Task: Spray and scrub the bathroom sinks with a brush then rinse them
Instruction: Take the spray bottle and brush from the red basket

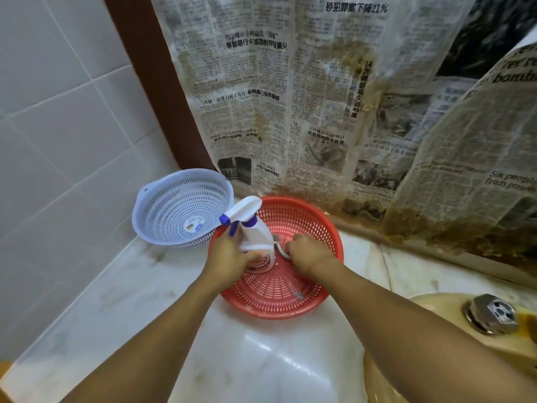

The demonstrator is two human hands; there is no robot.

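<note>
Left hand [229, 257] grips bottle [258, 235]; right hand [309, 255] curls round handle [280, 251] (brush?) in red basket [290, 314]. Risk: lifting both drags it into blue basket [162, 199] at 10 o'clock.

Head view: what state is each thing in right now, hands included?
Red perforated plastic basket: sits upright on the counter, both hands inside.
White spray bottle with blue trigger: roughly upright in that basket, gripped by the left hand.
Pale curved handle: gripped by the right hand; the rest is hidden.
Pale blue perforated plastic basket: tilted, empty but for a label.
</note>
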